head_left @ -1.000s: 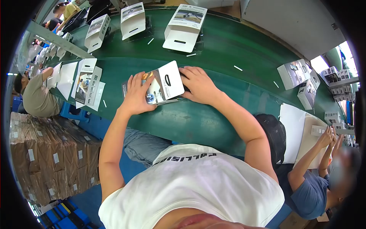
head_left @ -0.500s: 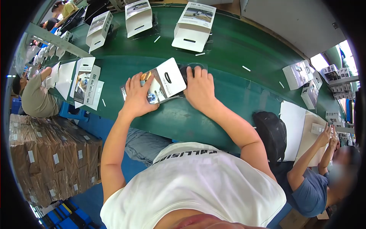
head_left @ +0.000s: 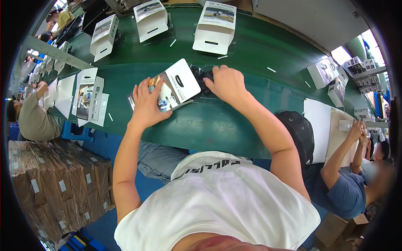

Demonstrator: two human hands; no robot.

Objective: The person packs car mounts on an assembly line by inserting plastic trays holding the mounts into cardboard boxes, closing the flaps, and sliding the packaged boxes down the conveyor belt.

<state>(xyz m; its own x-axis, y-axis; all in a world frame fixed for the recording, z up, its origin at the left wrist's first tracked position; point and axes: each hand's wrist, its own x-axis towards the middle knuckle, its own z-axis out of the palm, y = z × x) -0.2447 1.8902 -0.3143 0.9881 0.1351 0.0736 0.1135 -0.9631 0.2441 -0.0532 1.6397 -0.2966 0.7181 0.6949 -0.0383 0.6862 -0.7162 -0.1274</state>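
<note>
A printed cardboard retail box [head_left: 178, 83], its white hang-tab flap standing open, lies tilted on the green work surface. My left hand [head_left: 145, 102] grips its near left part, fingers over the top and thumb along the lower side. At the box's right end, a clear plastic tray [head_left: 213, 97] with black parts [head_left: 200, 77] sits partly outside the opening; whether some of it is still inside is hidden. My right hand [head_left: 228, 83] is closed on the tray's right side, thumb and fingers bent around it.
Several open boxes [head_left: 214, 27] stand along the far belt, with small white sticks [head_left: 271, 70] nearby. Flattened cartons [head_left: 87, 98] lie left. A black bag [head_left: 296, 134] rests to the right, beside a co-worker [head_left: 345, 184]. Wrapped cartons [head_left: 58, 184] are stacked at lower left.
My right hand has moved a little to the right with the plastic tray, and more of the black parts shows beside the box. My left hand keeps its hold.
</note>
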